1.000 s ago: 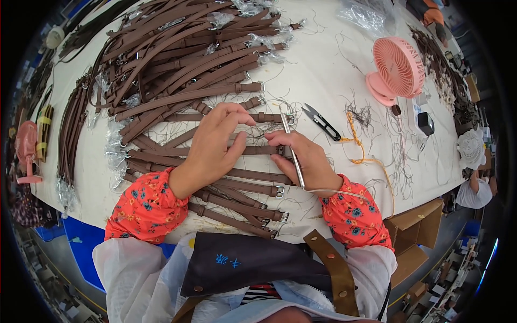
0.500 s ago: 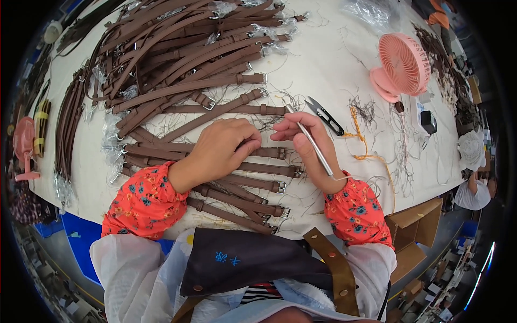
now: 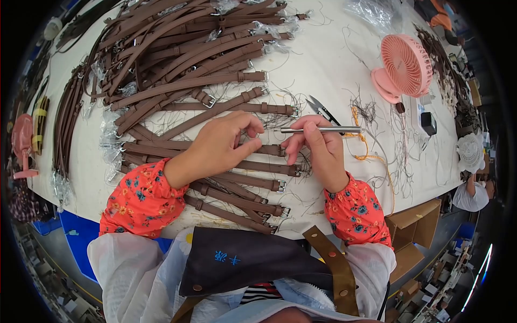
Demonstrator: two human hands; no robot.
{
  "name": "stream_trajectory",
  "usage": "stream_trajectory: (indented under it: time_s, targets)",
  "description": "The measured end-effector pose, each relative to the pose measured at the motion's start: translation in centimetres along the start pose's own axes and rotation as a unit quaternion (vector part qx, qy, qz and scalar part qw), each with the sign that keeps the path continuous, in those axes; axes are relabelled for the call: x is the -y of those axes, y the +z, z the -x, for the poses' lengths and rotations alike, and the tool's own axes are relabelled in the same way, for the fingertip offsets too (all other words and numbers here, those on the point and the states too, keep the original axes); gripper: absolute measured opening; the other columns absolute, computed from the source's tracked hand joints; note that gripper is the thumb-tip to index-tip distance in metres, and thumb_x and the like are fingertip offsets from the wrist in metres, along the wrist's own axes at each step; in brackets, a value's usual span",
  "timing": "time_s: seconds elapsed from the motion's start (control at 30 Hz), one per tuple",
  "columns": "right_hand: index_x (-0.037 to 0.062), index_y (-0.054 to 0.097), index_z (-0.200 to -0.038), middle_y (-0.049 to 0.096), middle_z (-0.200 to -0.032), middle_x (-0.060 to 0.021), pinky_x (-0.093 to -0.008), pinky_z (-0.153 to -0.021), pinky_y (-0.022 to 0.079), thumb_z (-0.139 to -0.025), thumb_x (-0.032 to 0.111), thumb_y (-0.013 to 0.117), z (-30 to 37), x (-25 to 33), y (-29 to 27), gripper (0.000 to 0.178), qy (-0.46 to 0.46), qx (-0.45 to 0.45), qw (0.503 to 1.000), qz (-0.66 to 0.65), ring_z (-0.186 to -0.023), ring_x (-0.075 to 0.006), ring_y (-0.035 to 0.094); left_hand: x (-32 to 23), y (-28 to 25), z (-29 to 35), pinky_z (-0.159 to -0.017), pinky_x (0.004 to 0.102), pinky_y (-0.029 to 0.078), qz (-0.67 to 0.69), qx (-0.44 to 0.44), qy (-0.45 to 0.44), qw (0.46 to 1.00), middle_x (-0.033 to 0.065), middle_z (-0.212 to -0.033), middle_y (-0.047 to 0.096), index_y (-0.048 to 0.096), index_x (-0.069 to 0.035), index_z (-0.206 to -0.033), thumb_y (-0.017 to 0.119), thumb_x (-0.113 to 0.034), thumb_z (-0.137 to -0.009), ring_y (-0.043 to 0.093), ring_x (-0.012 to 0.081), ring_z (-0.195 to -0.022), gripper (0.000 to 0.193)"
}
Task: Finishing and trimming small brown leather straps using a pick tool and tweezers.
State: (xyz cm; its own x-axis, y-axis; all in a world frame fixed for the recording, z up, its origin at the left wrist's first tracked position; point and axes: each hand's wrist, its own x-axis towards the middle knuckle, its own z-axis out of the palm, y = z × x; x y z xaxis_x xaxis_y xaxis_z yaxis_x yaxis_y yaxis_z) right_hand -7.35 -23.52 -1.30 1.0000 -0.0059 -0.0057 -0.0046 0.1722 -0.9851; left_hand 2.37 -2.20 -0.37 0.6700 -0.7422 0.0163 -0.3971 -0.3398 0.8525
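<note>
A slim silver pen-shaped tool (image 3: 328,129) with a thin cord at its right end lies nearly level in my right hand (image 3: 321,148), pinched between thumb and fingers. Its fine tip points left, toward my left hand (image 3: 223,142), without touching it. My left hand hovers over the brown straps, thumb and forefinger parted, with nothing visible between them. Beneath and around it lie several brown buckled straps (image 3: 250,181), their buckle ends toward the right. Black thread snips (image 3: 323,110) rest just beyond my right hand, which partly covers them.
A large heap of brown straps (image 3: 177,51), some buckles wrapped in clear plastic, fills the far left. A pink fan (image 3: 404,64) stands at the far right. Loose dark thread ends (image 3: 363,110) and a yellow cord (image 3: 362,142) lie right of my hand. An open cardboard box (image 3: 414,226) is below the table edge.
The pen-shaped tool has swung from a steep slant to nearly level, its tip now pointing left. My left thumb and forefinger have moved apart.
</note>
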Motion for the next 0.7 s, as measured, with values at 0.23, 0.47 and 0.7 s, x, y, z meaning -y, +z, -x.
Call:
stream_trajectory:
  time_s: [0.23,0.47,0.7]
  targets:
    - [-0.0027,0.055,-0.106,0.064,-0.075,-0.0098,-0.0257,-0.065,0.052,-0.105,0.032,0.045,-0.1,0.2,0.2,0.036,0.007,-0.003,1.000,-0.004,-0.062,-0.0143,0.061,1.1,0.4,0.2,-0.068,0.0338,0.047,-0.078,0.022,0.104,0.991,0.0081,-0.085,0.063,0.070,-0.005,-0.091,0.072,-0.011,-0.083,0.061,0.0257,-0.078,0.010]
    - [-0.0005,0.056,-0.105,0.062,-0.070,-0.0056,-0.0278,-0.075,0.051,-0.105,0.031,0.045,-0.1,0.1,0.0,0.034,0.005,0.013,1.000,0.011,-0.062,-0.0118,0.062,1.0,0.4,0.1,-0.064,0.0342,0.047,-0.056,0.011,0.114,0.992,0.0107,-0.081,0.062,0.067,-0.001,-0.088,0.069,-0.007,-0.084,0.061,0.0262,-0.073,0.008]
    - [0.0006,0.058,-0.102,0.063,-0.069,-0.0039,-0.0245,-0.067,0.047,-0.105,0.032,0.044,0.0,0.7,0.3,0.035,0.039,0.049,0.996,0.058,-0.062,-0.0096,0.060,1.3,0.5,0.2,-0.062,0.0330,0.046,-0.058,0.000,0.091,0.994,0.0124,-0.080,0.062,0.062,-0.001,-0.092,0.064,-0.008,-0.086,0.060,0.0261,-0.070,0.010]
